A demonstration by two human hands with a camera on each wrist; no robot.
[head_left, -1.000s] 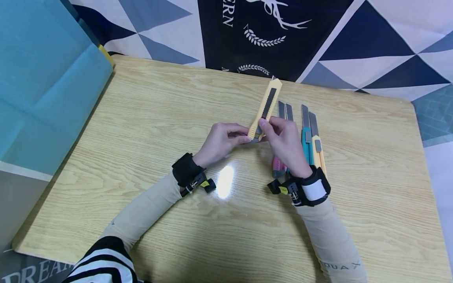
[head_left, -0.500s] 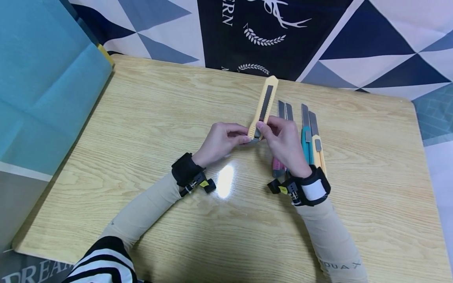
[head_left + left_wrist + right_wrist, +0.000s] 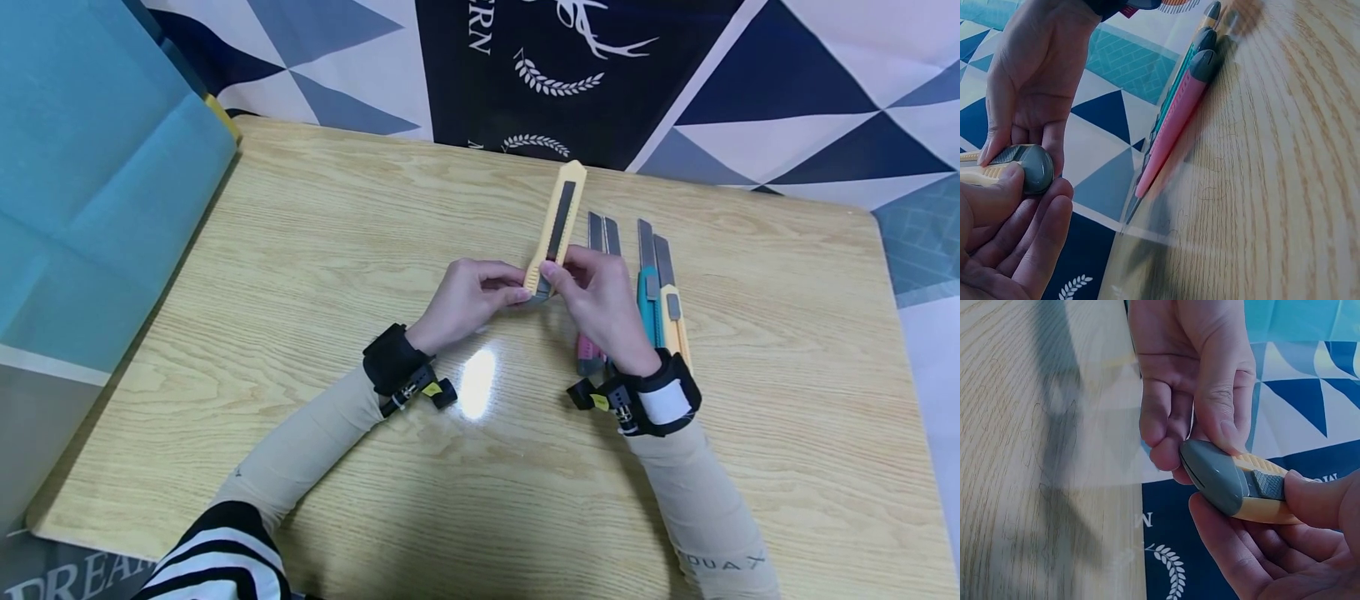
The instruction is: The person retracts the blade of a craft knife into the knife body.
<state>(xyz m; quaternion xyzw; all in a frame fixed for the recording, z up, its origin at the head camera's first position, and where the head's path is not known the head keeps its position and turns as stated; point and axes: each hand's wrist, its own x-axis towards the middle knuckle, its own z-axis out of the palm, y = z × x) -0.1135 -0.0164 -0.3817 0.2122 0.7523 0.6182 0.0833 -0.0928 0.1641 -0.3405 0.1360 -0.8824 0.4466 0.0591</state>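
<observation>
A pale yellow utility knife is held up off the table, tilted with its nose toward the back edge. My left hand pinches its lower end beside the grey end cap. The right hand grips the body from the other side, thumb on the ridged grey slider, which sits close to the cap. No blade shows beyond the nose. To the right lie a pink knife, a teal knife and another yellow knife, their blades out; my right hand partly covers this group.
The wood-grain table runs back to a patterned cloth. A blue box-like object borders the left side. Light glares on the tabletop between the forearms.
The blade tip that showed at the held knife's nose has gone inside. The right thumb and slider have slid down toward the end cap, and the knife has tipped slightly left.
</observation>
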